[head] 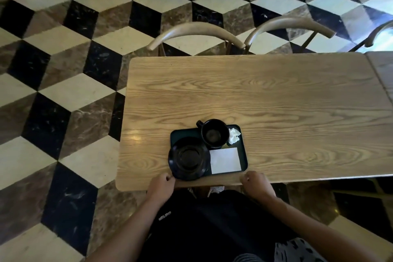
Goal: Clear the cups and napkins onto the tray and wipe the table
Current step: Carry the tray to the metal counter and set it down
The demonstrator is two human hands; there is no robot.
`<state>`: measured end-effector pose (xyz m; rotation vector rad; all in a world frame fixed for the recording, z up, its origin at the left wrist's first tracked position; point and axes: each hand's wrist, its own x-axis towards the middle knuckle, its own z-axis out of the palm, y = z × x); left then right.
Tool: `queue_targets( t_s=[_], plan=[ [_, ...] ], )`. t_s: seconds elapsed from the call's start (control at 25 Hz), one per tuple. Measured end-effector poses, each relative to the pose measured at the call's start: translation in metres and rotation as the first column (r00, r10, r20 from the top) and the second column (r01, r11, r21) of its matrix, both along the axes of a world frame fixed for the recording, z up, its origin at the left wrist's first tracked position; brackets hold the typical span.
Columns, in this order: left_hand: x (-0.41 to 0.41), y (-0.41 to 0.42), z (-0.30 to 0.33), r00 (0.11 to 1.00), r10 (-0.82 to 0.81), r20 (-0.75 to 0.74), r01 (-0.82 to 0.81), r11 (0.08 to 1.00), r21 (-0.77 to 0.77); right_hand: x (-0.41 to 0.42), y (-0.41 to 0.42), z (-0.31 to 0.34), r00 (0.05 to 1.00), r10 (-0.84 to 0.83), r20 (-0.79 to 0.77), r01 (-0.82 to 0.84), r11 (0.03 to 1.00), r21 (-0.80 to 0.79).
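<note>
Dark green tray [244,162] near the front edge of the wooden desk [276,95]. On it: black cup [212,133] upright at the back, handle to the left; black saucer [188,158] at front left, overhanging the tray's rim; flat white napkin [225,160] at front right; crumpled napkin [234,135] in the back right corner, just beside the cup. Left hand [160,185] and right hand [255,183] at the desk's front edge, fingers curled in, gripping nothing visible, either side of the tray. Two chair backs [195,33] beyond the far edge.
</note>
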<state>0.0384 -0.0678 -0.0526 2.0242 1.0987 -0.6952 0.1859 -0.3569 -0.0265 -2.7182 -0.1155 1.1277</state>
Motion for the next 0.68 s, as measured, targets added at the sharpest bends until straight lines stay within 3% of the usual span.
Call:
queue_targets(
  t_s=[0.16,0.24,0.4,0.52,0.68],
  plan=[
    [0.018,0.022,0.002,0.973,0.226,0.043,-0.224,0.973,-0.057,0.043,0.004,-0.003,0.982,-0.171,0.081,0.164,0.983,0.083],
    [0.030,0.032,0.001,0.910,0.409,0.063,-0.398,0.907,-0.139,0.065,0.011,-0.007,0.967,-0.243,0.071,0.232,0.964,0.132],
    [0.060,0.034,0.005,0.594,0.805,-0.015,-0.740,0.539,-0.402,0.097,0.029,-0.014,0.951,-0.308,-0.021,0.306,0.935,0.178],
    [0.076,0.035,0.004,0.510,0.860,-0.016,-0.776,0.452,-0.439,0.106,0.037,-0.022,0.945,-0.322,-0.060,0.327,0.917,0.229],
    [0.088,0.037,-0.006,0.532,0.846,-0.035,-0.767,0.464,-0.443,0.109,0.041,-0.027,0.888,-0.439,-0.139,0.460,0.831,0.313]
  ],
)
